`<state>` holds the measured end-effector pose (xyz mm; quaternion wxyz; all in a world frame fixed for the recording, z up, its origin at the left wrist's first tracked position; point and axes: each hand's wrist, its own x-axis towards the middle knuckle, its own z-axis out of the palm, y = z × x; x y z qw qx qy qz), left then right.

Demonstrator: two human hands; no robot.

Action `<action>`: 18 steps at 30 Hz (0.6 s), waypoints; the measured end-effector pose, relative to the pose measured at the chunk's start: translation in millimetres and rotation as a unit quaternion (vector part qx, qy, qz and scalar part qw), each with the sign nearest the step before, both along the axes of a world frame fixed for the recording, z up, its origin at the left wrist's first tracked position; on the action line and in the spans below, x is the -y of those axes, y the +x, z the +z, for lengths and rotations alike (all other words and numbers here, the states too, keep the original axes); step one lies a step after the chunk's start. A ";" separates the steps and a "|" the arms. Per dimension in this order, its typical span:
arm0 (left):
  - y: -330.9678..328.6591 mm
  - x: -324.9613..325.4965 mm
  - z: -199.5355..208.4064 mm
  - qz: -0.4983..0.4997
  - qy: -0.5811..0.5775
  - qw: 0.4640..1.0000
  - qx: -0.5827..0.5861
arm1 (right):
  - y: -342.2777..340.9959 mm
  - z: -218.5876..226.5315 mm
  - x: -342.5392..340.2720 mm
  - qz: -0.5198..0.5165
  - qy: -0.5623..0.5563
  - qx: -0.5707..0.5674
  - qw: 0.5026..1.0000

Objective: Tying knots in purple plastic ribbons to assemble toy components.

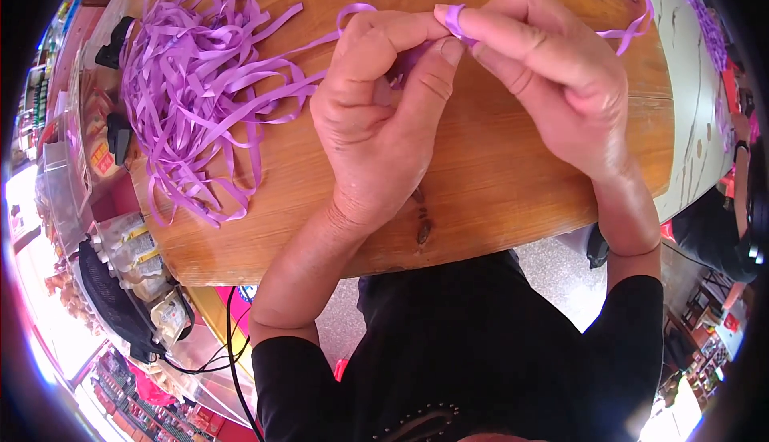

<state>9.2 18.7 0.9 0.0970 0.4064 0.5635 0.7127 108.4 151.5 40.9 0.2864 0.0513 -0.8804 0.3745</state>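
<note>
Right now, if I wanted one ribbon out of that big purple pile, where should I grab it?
Probably at a loose end. On the pile of purple ribbons, several ends poke free along the near edge, toward the wooden table rim. Pinch one there, coming from the near side; the middle looks tangled.

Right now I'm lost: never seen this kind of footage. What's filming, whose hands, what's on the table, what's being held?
There is no machine here. A person wears a wide fisheye camera on the head, looking down, so the edges bend and the person's own forearms come in from the bottom.

The left hand and the right hand meet over a wooden table. Together they pinch a purple ribbon strip, which curls over a right fingertip; each grip is closed on it.

On the table's left side lies a loose pile of purple ribbon strips. One more strip trails along the table's far right edge. Beside the table on the left are packaged goods, too blurred to identify.
</note>
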 end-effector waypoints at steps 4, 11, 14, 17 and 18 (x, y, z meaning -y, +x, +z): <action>10.2 -0.8 5.8 -0.063 0.047 0.975 0.206 | -1.6 1.1 4.3 -0.047 0.092 -0.006 0.995; 6.2 0.5 1.4 -0.013 -0.028 0.998 0.056 | -1.9 -0.2 3.9 -0.063 0.140 -0.036 0.987; 7.9 0.1 3.0 -0.012 -0.026 0.998 0.064 | 3.4 -2.6 7.3 -0.074 0.081 0.010 0.994; 8.5 0.1 5.1 -0.047 0.015 0.989 0.139 | 2.0 -2.8 3.9 -0.045 -0.055 0.059 0.996; 8.3 0.4 6.2 -0.076 0.044 0.979 0.185 | 0.7 -1.9 2.2 -0.002 -0.143 0.072 0.987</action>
